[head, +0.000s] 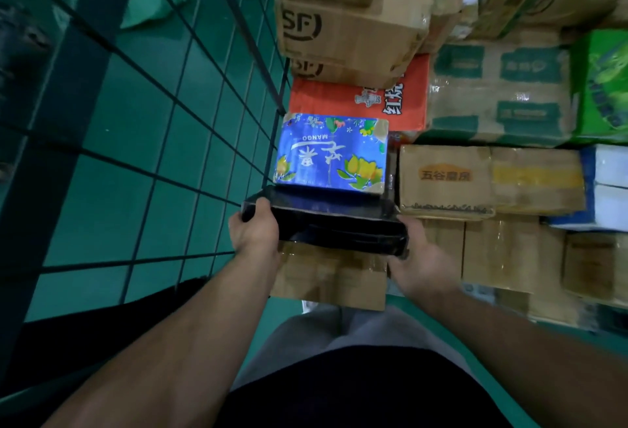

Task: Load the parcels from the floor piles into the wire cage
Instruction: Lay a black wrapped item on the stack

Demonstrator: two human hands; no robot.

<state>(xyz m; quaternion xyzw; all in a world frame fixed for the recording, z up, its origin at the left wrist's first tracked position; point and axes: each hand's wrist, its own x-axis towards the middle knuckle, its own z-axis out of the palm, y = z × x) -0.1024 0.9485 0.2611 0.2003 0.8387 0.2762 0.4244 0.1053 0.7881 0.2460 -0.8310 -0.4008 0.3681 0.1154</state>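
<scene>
I hold a flat black box in front of me with both hands, above a brown carton of the floor pile. My left hand grips its left end, thumb on top. My right hand grips its right end, fingers underneath. Just beyond the black box lies a blue mango-print box. The wire cage stands to the left; its dark wire wall reaches up to the pile's left edge.
Parcels fill the right side: SF cartons stacked at the back, a red box, a brown carton with printed characters, a green-printed carton, a white and blue box. The floor is green.
</scene>
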